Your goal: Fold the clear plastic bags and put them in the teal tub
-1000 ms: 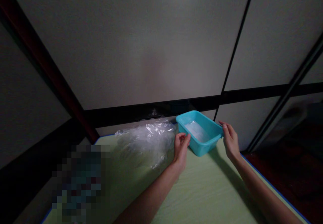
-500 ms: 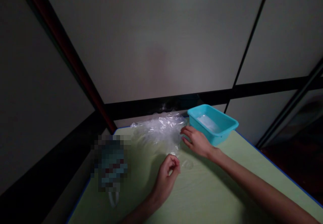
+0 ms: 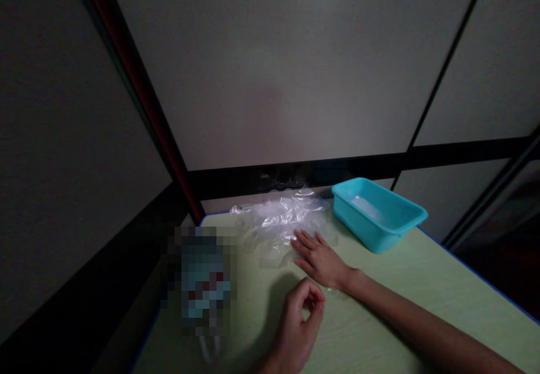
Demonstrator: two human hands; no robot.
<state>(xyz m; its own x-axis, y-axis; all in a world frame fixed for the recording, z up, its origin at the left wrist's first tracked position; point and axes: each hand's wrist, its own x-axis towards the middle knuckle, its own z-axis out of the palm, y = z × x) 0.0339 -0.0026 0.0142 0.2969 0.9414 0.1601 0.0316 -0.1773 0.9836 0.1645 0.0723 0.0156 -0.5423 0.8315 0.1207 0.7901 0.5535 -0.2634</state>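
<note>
Crumpled clear plastic bags (image 3: 280, 213) lie in a shiny heap at the back of the pale green table (image 3: 371, 329). My right hand (image 3: 320, 258) rests nearly flat at the heap's front right edge, fingers spread over the plastic. Lower and closer to me, my left hand (image 3: 297, 326) is held in a pinch, thumb and fingertips meeting in a loop. Whether anything small sits between those fingertips cannot be made out. A faint piece of clear film (image 3: 337, 293) shows beneath my right wrist.
A turquoise plastic basin (image 3: 358, 225) with something whitish inside stands at the back right. At the left edge is a blurred-out object (image 3: 205, 278) with a pale strap (image 3: 210, 348). Light wall panels (image 3: 291, 93) with a black band rise directly behind the table.
My right hand has come down from beside the basin onto the front of the plastic and flattened out. My left hand stays pinched. The view has shifted, moving everything rightward.
</note>
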